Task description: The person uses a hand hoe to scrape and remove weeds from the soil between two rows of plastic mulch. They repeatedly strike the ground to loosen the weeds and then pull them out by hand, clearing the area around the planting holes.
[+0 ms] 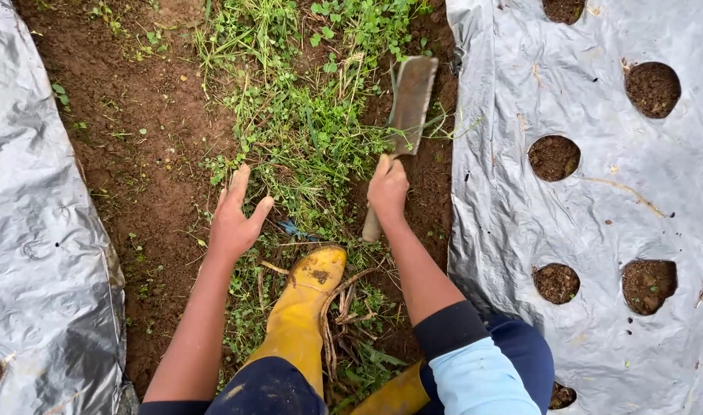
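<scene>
My right hand (387, 188) grips the wooden handle of a broad, rusty flat blade (411, 100) that points away from me, over a patch of green weeds (313, 131) in the soil furrow. My left hand (238, 215) is spread open, fingers apart, resting on or just above the weeds at the left of the patch. It holds nothing. My yellow rubber boot (305, 303) stands just below both hands, its toe near the weeds.
Silver plastic mulch sheets cover raised beds on the right (520, 230) and the left (29, 230). The right sheet has several round planting holes (554, 157) showing soil. Bare brown earth (144, 154) lies left of the weeds. Dry stalks (344, 307) lie by the boot.
</scene>
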